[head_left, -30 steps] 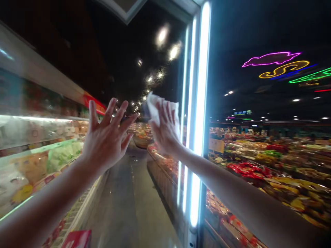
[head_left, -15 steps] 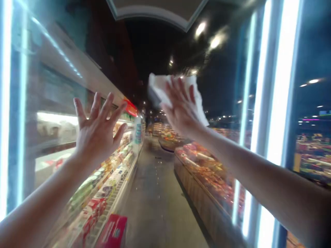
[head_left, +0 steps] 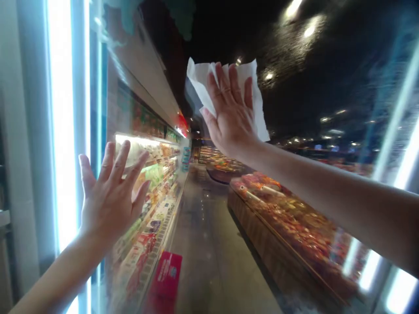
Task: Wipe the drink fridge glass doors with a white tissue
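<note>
My right hand [head_left: 234, 115] is raised at the upper middle, holding a white sheet like a paper towel [head_left: 260, 102] flat under its palm and fingers. The fingers lie stretched over the sheet, with its torn-looking edges showing around them. A faint double of the sheet at its left edge suggests clear glass in front of me. At the left, my left hand [head_left: 108, 192] is held up with its fingers spread and nothing in it. Its palm faces away, and whether it touches the glass I cannot tell.
Bright vertical light strips [head_left: 63, 131] stand at the left, with more at the right. Beyond lies an aisle floor [head_left: 209, 244] between a lit refrigerated shelf [head_left: 160, 192] and a long produce bin [head_left: 262, 235]. A crimson box or sign [head_left: 166, 274] stands low by the shelf.
My right hand has moved up with the white sheet. My left hand has moved down and slightly left. The view has turned left, shifting the light strips and aisle rightward.
</note>
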`<state>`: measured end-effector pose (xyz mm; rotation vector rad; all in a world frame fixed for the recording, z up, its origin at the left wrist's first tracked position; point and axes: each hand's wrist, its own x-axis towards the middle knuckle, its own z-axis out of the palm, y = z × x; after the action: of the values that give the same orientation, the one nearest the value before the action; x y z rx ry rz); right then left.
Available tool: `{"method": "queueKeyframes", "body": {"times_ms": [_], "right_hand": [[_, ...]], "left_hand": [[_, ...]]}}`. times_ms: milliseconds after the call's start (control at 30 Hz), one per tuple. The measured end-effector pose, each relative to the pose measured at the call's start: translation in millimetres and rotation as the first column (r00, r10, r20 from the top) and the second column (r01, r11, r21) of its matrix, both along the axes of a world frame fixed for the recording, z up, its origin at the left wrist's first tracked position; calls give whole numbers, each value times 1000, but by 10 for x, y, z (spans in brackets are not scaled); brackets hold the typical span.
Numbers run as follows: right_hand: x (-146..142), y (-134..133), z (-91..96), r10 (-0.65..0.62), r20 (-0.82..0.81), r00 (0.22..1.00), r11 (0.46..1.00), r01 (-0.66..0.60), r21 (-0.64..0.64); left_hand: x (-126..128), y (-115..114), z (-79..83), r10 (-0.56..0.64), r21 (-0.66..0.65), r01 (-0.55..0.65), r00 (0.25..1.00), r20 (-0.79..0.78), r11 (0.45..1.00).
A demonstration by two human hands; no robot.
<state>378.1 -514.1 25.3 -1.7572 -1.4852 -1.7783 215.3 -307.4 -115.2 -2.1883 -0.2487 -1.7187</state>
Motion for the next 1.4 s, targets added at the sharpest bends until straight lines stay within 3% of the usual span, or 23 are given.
{"method": "queueKeyframes", "body": {"times_ms": [67, 133, 167, 233, 333, 400, 467, 533, 567, 633, 700, 767, 833, 900, 967, 1000, 1033, 1133, 1167, 1233, 1300, 1333, 1400], "right_hand": [[-110, 163, -130, -11, 94, 995, 982, 29, -184], [-241, 296, -278, 10, 209, 978, 885, 88, -456], [-302, 353, -313, 16, 233, 972, 850, 109, -515], [-399, 459, -299, -12, 204, 979, 888, 104, -447], [-479, 604, -301, -42, 73, 996, 984, 54, -170], [-511, 670, -459, -10, 82, 997, 969, 29, -247], [-540, 700, -680, 43, 144, 989, 874, 33, -485], [-572, 711, -853, 61, 153, 986, 794, 45, -607], [-588, 719, -914, 41, 124, 991, 811, 40, -583], [-614, 748, -1041, -10, 25, 1000, 913, 19, -409], [-617, 783, -1262, -1, -34, 999, 965, -8, -262], [-585, 794, -1576, 76, 17, 997, 945, -67, -319], [-522, 757, -1866, 151, 63, 987, 886, -106, -451], [-450, 671, -2040, 95, -18, 995, 923, -94, -373], [-392, 554, -2135, -9, -178, 984, 992, -14, -126], [-370, 490, -2184, -26, -225, 974, 999, 15, -50], [-351, 423, -2246, -24, -234, 972, 999, 12, -53], [-273, 203, -2500, 12, -183, 983, 944, -71, -323], [-233, 122, -2591, -3, -189, 982, 935, -64, -348], [-139, -44, -2781, -82, -255, 963, 983, 35, -182], [-51, -201, -3003, -132, -335, 933, 987, 154, 39], [-15, -272, -3128, -135, -346, 928, 983, 169, 70], [46, -394, -3367, -112, -312, 944, 994, 109, -28]], "left_hand": [[-50, 87, -187, -32, 2, 32, 999, -41, 999], [-86, 129, -402, -71, 2, 72, 994, -89, 997], [-101, 135, -516, -87, 7, 88, 991, -105, 996], [-122, 120, -749, -98, 5, 99, 989, -110, 995], [-135, 75, -1087, -116, -35, 113, 987, -108, 993], [-134, 58, -1301, -146, -71, 139, 983, -108, 988], [-128, 52, -1506, -169, -88, 160, 980, -108, 983], [-119, 44, -1704, -177, -93, 167, 978, -107, 981], [-114, 35, -1801, -179, -97, 169, 978, -109, 981], [-102, 5, -1993, -185, -108, 173, 975, -119, 979], [-90, -32, -2190, -189, -136, 173, 974, -123, 976], [-78, -58, -2396, -201, -187, 180, 974, -100, 966], [-70, -66, -2599, -223, -226, 202, 972, -70, 953], [-61, -67, -2769, -234, -234, 213, 970, -65, 949], [-48, -83, -2870, -220, -240, 195, 972, -81, 951], [-39, -102, -2888, -210, -243, 183, 974, -88, 953], [-27, -128, -2887, -202, -246, 175, 976, -87, 953], [27, -239, -2800, -194, -264, 168, 978, -77, 950], [51, -282, -2760, -192, -273, 164, 978, -77, 948], [109, -376, -2690, -191, -279, 159, 978, -88, 947], [182, -482, -2648, -201, -262, 167, 974, -108, 950], [224, -541, -2636, -210, -255, 175, 971, -118, 951], [318, -673, -2620, -237, -248, 198, 962, -137, 948]]}}
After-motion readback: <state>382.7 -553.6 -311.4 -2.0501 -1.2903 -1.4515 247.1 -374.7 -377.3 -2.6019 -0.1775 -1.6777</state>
